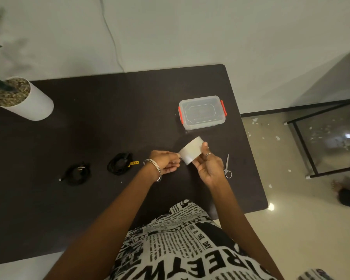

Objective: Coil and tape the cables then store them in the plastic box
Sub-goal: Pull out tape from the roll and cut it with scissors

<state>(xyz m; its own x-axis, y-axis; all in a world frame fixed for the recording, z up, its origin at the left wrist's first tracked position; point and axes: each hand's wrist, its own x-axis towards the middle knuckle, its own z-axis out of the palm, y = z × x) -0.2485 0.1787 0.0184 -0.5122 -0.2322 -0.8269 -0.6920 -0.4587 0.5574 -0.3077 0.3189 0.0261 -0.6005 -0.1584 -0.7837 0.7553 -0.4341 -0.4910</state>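
Cables: two black coils lie on the dark bench [89,128], the nearer coil [120,163] with a yellow tie at its right edge, the farther coil [77,174] to its left; both untaped, judging by what shows.
Tape roll: the tape roll [191,150] is lifted off the bench between both hands, likely so its loose end can be found and peeled.
Right hand: the right hand [208,168] cradles the roll from below and the side, thumb on its outer face; grip closed on the roll.
Left hand: the left hand [167,161] pinches at the roll's near-left edge, grip narrow, seemingly on the tape end, though the end itself is too small to tell.
Cables relative to grip: at about 9 o'clock from the hands, near but apart, untouched.
Scissors: the scissors [227,167] rest just right of the right hand, handy for cutting.
Plastic box: the plastic box [202,112] sits lid on, at 12 o'clock beyond the roll.
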